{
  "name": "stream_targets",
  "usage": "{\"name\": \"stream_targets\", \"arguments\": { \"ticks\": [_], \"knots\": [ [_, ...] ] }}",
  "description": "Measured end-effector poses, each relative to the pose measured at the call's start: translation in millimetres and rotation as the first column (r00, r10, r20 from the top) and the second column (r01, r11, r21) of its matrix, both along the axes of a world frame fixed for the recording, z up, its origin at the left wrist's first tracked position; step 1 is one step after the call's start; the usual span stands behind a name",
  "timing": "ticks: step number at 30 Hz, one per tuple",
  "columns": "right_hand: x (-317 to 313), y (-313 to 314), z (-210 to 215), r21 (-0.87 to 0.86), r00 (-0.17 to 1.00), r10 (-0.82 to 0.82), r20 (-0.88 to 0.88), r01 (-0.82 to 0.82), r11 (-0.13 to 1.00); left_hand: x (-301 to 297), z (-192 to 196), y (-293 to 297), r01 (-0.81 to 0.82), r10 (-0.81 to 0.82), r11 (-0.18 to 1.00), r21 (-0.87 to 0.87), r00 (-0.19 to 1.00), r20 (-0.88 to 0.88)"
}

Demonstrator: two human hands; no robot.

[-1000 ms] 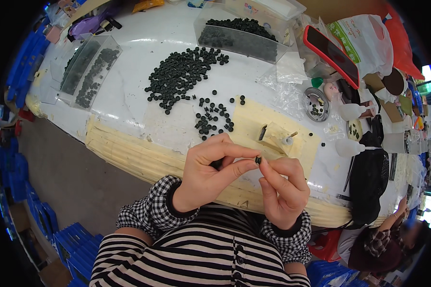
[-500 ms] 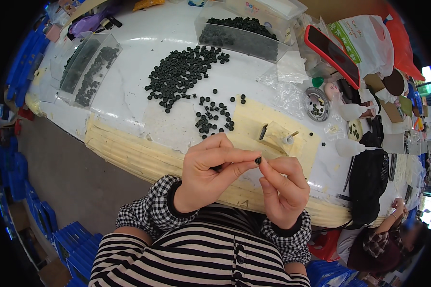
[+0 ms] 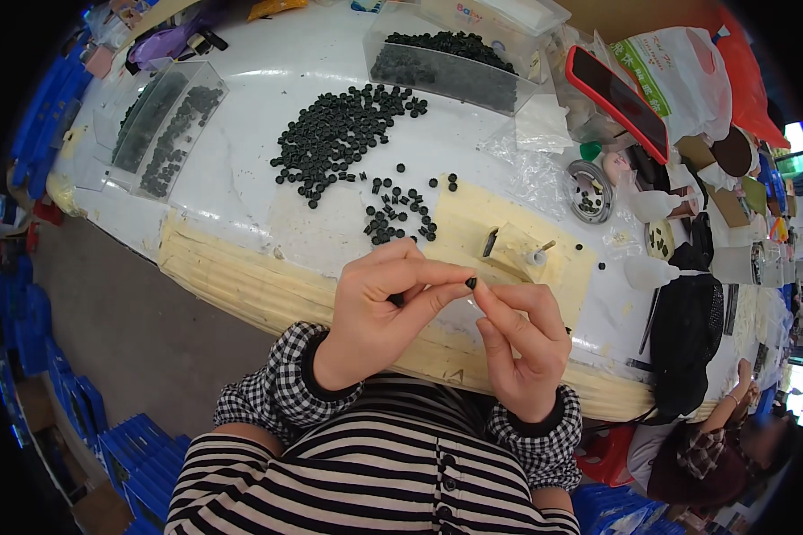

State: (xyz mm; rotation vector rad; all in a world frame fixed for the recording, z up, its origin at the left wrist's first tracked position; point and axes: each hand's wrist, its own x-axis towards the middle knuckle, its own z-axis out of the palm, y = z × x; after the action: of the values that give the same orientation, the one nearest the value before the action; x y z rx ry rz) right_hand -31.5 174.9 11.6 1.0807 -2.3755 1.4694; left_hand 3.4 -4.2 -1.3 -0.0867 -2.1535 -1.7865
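Above the table's front edge, my left hand (image 3: pixel 375 308) pinches a small black grooved rubber-like part (image 3: pixel 471 283) between thumb and index finger. Something dark, probably more of these parts, shows within its curled fingers. My right hand (image 3: pixel 528 343) meets the part with the tip of its index finger; its thumb stands apart below and the other fingers are bent. Beyond the hands a yellowish block fixture (image 3: pixel 519 251) with a white tube and a thin peg stands on a yellow sheet (image 3: pixel 459 209). Loose black parts (image 3: pixel 400 214) lie left of it, with a larger heap (image 3: pixel 335 138) farther back.
Clear bins of black parts stand at the back (image 3: pixel 446 76) and left (image 3: pixel 165 134). To the right are a red-cased phone (image 3: pixel 617 102), a round metal dish (image 3: pixel 589 192), white squeeze bottles (image 3: pixel 649 272) and a black mesh bag (image 3: pixel 687 343). Another person (image 3: pixel 718 446) sits at far right.
Both hands have moved slightly up and to the left, carrying the black part. It appears a little turned between the fingertips. The things on the table stay put.
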Motion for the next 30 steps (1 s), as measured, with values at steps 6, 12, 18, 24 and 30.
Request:
{"name": "stream_targets", "arguments": {
  "ticks": [6, 12, 18, 24, 30],
  "knots": [
    [29, 17, -9, -0.589, 0.611, 0.558, 0.561, -0.179, 0.788, -1, 4, -24, -0.149, 0.138, 0.988, 0.05, 0.976, 0.166],
    [40, 22, -32, -0.757, 0.489, 0.744, 0.456, -0.226, 0.613, 13, 24, -20, 0.074, -0.283, 0.882, 0.466, 0.874, 0.396],
    [18, 20, -10, -0.742, 0.126, 0.96, 0.249, -0.612, 0.273, 20, 7, 11, 0.552, -0.846, 0.473, 0.686, 0.503, 0.178],
    [4, 27, 10, -0.524, 0.214, 0.915, 0.343, -0.765, 0.375, 22, -3, 4, 0.536, -0.864, 0.478, 0.696, 0.431, 0.261],
    [4, 25, 9, -0.563, 0.136, 0.925, 0.356, -0.758, 0.329, 21, 7, 9, 0.451, -0.898, 0.397, 0.799, 0.37, 0.238]
  ]
}}
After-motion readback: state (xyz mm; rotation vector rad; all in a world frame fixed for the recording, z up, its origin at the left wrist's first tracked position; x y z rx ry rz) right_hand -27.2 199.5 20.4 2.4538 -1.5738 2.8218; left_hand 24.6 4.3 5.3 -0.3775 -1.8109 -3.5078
